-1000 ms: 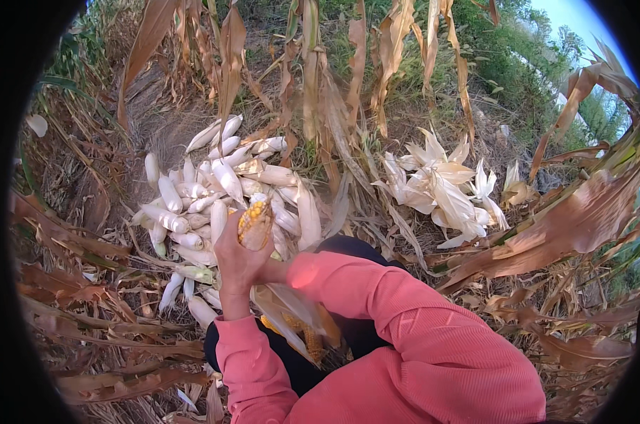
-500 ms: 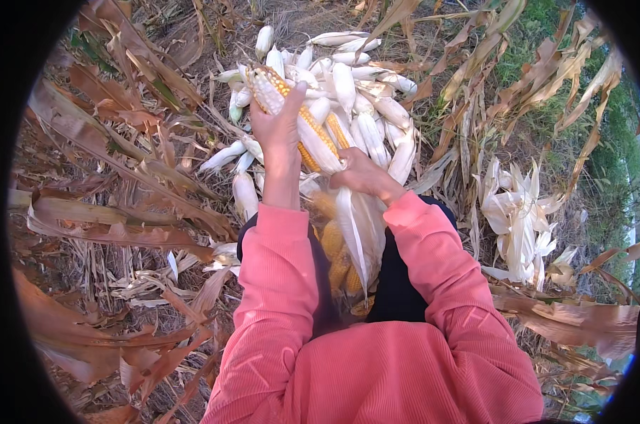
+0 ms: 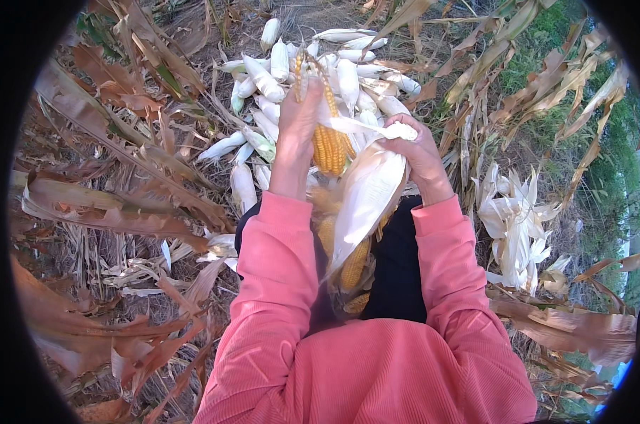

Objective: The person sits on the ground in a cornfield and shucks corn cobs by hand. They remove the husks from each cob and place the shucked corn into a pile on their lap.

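Head view: compared with half a second ago, the right hand has moved away from the left, its grip clamped on a pale husk hanging down. The left hand's grip is closed around the yellow cob, before the heap of wrapped ears. Bare cobs lie between the legs; whether anything contains them, I cannot tell.
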Motion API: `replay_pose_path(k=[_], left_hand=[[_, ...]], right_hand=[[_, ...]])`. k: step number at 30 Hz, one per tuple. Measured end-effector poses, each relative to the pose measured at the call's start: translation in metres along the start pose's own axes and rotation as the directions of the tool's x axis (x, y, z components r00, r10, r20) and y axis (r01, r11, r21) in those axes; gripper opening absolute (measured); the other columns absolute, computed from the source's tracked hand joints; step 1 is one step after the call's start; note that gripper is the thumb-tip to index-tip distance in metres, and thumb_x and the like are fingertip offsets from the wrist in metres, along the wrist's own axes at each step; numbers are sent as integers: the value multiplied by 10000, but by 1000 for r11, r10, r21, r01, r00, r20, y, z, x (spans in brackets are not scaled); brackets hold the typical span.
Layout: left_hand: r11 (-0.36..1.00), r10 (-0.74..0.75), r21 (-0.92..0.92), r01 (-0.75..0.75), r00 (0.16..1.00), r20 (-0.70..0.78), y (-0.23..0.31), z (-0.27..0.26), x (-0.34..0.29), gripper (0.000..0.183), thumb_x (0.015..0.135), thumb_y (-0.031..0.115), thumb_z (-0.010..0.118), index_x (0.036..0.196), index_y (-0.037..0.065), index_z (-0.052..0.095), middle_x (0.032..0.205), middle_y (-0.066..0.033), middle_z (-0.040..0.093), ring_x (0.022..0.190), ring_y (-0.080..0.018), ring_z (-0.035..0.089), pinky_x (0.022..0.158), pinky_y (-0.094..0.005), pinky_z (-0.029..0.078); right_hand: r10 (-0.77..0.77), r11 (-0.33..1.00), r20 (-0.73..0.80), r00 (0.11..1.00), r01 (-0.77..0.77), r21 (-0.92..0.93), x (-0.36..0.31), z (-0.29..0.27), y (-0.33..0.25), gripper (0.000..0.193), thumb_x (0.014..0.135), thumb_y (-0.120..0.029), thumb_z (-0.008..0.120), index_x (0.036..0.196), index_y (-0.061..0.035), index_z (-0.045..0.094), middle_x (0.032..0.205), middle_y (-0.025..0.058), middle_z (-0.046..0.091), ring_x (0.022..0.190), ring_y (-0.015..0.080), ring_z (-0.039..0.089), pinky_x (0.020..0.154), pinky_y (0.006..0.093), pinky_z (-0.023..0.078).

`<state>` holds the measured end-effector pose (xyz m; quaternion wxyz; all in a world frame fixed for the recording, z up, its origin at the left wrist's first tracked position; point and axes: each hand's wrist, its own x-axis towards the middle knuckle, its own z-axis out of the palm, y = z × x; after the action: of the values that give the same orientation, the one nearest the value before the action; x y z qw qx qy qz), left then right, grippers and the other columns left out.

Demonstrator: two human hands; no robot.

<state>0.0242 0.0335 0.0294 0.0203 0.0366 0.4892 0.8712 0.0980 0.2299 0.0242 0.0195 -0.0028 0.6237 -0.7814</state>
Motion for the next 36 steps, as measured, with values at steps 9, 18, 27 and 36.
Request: replay_pose_path(k=[9, 18, 27, 36], left_hand=[[942, -130, 335, 31, 952, 278, -9, 14, -11, 729, 677, 540, 784, 1104, -14, 580, 963, -40, 615, 847, -109, 568, 752, -277, 464], [803, -330, 595, -14, 822, 464, -11, 38, -30, 701, 653, 432, 829, 1115, -36, 587, 927, -73, 646, 823, -125, 596, 757, -279, 481], [825, -334, 561, 67, 858, 389, -6, 23, -23, 487, 720, 360, 802, 993, 8, 603, 823, -15, 611, 719, -90, 560, 661, -260, 471], [920, -212, 385, 81, 927, 311, 7, 15, -18, 475, 774, 341, 762, 1059, 10, 576, 875, -8, 600, 762, -86, 558, 686, -249, 460]], right_hand=[[-446, 644, -23, 895, 303, -703, -7, -49, -35, 276, 679, -118, 754, 907, -42, 620, 806, 71, 645, 738, 142, 612, 683, 276, 477], [-478, 177, 91, 874, 197, -964, -36, -91, -57, 431, 644, -236, 762, 1017, -69, 624, 805, 157, 660, 746, 338, 647, 693, 402, 503], [-763, -277, 42, 645, -269, -922, -80, -216, -114, 278, 687, -144, 688, 944, -126, 584, 800, 81, 623, 773, 294, 610, 648, 388, 483], [-683, -281, -477, 552, -802, -527, -125, -282, -122, 740, 670, -299, 786, 1301, -130, 439, 1316, 137, 455, 1226, 345, 405, 950, 498, 383]])
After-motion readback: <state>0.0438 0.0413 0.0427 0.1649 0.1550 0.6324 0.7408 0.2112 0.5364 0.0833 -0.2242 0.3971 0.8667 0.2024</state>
